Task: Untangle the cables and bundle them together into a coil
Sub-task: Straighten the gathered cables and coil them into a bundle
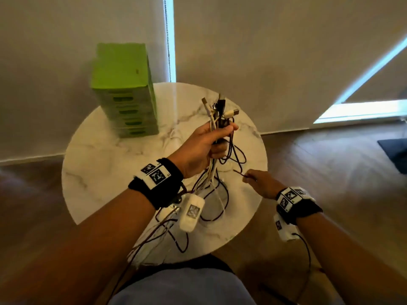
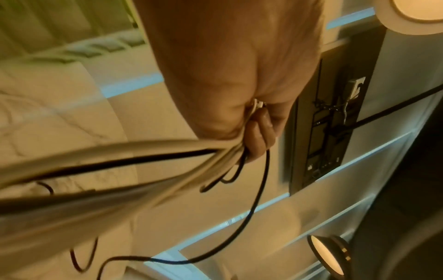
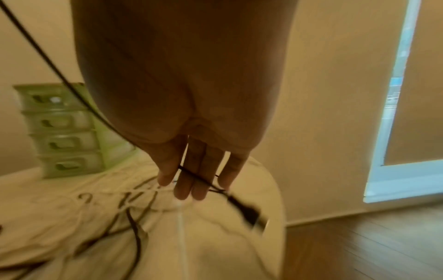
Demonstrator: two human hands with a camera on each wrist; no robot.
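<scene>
My left hand (image 1: 211, 142) is raised over the round marble table (image 1: 105, 164) and grips a bundle of white and dark cables (image 1: 217, 113), with the plug ends sticking up above the fist. In the left wrist view the fingers (image 2: 258, 132) curl round the cables (image 2: 167, 151), which trail down and away. Their loose lengths (image 1: 211, 205) hang in tangled loops onto the table. My right hand (image 1: 257, 181) is lower, near the table's right edge. It pinches a thin dark cable (image 1: 239, 172) that crosses its fingers (image 3: 191, 180) and ends in a blurred dark plug (image 3: 249, 212).
A green stack of small drawers (image 1: 125, 95) stands at the back left of the table, against the pale blinds. Wooden floor surrounds the table, with a dark mat (image 1: 394, 150) at the far right. My lap is just below the table's near edge.
</scene>
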